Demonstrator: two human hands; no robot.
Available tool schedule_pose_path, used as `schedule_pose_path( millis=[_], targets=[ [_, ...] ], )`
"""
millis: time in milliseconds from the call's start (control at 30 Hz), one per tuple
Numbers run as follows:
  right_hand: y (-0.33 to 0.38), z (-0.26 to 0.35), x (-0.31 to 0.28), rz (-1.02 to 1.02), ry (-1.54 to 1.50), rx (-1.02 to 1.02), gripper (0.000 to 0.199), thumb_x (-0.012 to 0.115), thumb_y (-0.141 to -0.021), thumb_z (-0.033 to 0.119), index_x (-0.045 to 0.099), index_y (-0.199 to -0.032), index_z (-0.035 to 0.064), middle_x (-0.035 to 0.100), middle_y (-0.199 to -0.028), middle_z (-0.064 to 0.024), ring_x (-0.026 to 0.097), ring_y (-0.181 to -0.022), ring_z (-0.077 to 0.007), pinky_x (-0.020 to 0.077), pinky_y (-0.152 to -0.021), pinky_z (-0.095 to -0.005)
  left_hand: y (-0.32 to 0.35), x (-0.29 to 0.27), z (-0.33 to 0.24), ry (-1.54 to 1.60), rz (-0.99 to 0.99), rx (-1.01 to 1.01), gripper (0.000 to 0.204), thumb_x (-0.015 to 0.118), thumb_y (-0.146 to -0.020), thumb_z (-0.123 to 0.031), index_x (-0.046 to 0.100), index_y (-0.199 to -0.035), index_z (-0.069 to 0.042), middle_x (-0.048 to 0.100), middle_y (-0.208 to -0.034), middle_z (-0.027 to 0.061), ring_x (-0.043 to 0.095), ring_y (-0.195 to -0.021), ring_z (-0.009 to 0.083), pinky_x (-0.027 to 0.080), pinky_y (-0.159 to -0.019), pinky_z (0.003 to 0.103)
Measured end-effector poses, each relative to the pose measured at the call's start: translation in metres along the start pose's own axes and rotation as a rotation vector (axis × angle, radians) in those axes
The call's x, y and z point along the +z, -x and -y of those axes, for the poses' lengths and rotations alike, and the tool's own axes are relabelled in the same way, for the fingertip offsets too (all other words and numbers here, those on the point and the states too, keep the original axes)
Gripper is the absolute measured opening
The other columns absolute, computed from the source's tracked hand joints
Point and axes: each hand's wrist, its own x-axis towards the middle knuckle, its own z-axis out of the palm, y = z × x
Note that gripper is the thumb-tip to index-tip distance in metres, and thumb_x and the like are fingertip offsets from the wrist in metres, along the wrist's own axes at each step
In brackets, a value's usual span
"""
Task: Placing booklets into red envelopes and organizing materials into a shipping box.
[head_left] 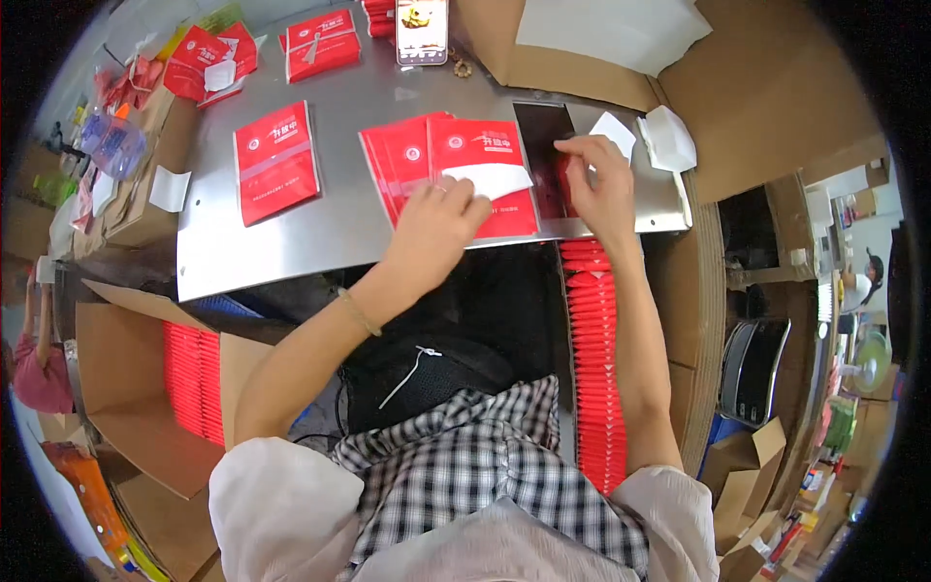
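My left hand (438, 231) rests with bent fingers on a white paper slip (490, 179). The slip lies across the front red packet (480, 138) of a small fanned group on the metal table; more red packets (393, 155) spread out to its left. To the right, my right hand (603, 179) hovers over a dark rectangular opening (543, 145) in the tabletop, thumb and forefinger apart. I see nothing held between them. A bit of red shows inside the opening beside the fingers. Below it, a long column of stacked red packets (593, 359) runs toward me.
Banded red bundles (276, 160) lie left and at the back (322, 46). A phone (422, 34) stands at the far edge. A white holder (669, 138) sits at the right corner. Cardboard boxes (145, 388) flank me; a person in pink (44, 373) is far left.
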Motion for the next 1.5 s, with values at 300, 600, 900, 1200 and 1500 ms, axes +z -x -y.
schedule_pose_path(
  millis=[300, 600, 900, 1200, 1500],
  targets=[
    [0.014, -0.091, -0.018, 0.032, 0.369, 0.123, 0.02, 0.065, -0.089, 0.013, 0.068, -0.105, 0.003, 0.065, -0.102, -0.0148, 0.062, -0.099, -0.0331, 0.0488, -0.084, -0.038, -0.02, 0.007, 0.005, -0.004, 0.19, -0.105, 0.042, 0.077, -0.08, -0.027, 0.061, -0.111, -0.002, 0.056, -0.107, 0.0159, 0.058, -0.102, 0.0341, 0.048, -0.088, 0.047],
    [-0.016, -0.071, -0.019, -0.139, 0.313, -0.033, 0.032, 0.057, -0.093, 0.007, 0.054, -0.123, -0.0013, 0.062, -0.1, -0.0227, 0.061, -0.087, -0.0422, 0.0499, -0.077, -0.0464, -0.041, -0.003, 0.042, 0.196, 0.338, -0.171, 0.05, 0.082, -0.073, -0.034, 0.06, -0.107, -0.004, 0.058, -0.111, 0.0161, 0.057, -0.103, 0.0353, 0.047, -0.088, 0.046],
    [0.0, 0.023, 0.068, 0.199, -0.425, 0.378, 0.019, 0.064, -0.077, 0.013, 0.065, -0.094, 0.003, 0.061, -0.079, -0.0126, 0.058, -0.078, -0.0279, 0.0471, -0.071, -0.036, -0.029, -0.021, 0.042, 0.216, 0.37, -0.287, 0.064, 0.086, -0.063, -0.05, 0.063, -0.111, -0.014, 0.064, -0.1, 0.0052, 0.054, -0.109, 0.0271, 0.029, -0.097, 0.052],
    [0.009, -0.013, 0.028, 0.001, -0.194, 0.102, 0.014, 0.057, -0.082, 0.003, 0.071, -0.084, 0.0031, 0.068, -0.087, -0.0131, 0.065, -0.083, -0.0298, 0.0511, -0.078, -0.0385, -0.034, -0.011, 0.029, 0.106, 0.081, -0.079, 0.04, 0.083, -0.069, -0.044, 0.068, -0.09, -0.013, 0.058, -0.11, 0.0039, 0.039, -0.129, 0.0342, 0.024, -0.099, 0.059],
    [-0.026, -0.109, -0.078, -0.107, 0.271, 0.218, 0.048, 0.051, -0.078, -0.006, 0.06, -0.124, 0.0033, 0.063, -0.125, -0.0162, 0.06, -0.118, -0.0302, 0.0454, -0.102, -0.0387, -0.099, 0.063, -0.032, 0.164, 0.176, -0.049, 0.035, 0.07, -0.085, -0.037, 0.065, -0.111, -0.014, 0.069, -0.105, 0.0133, 0.049, -0.126, 0.0361, 0.025, -0.098, 0.069]
  ],
)
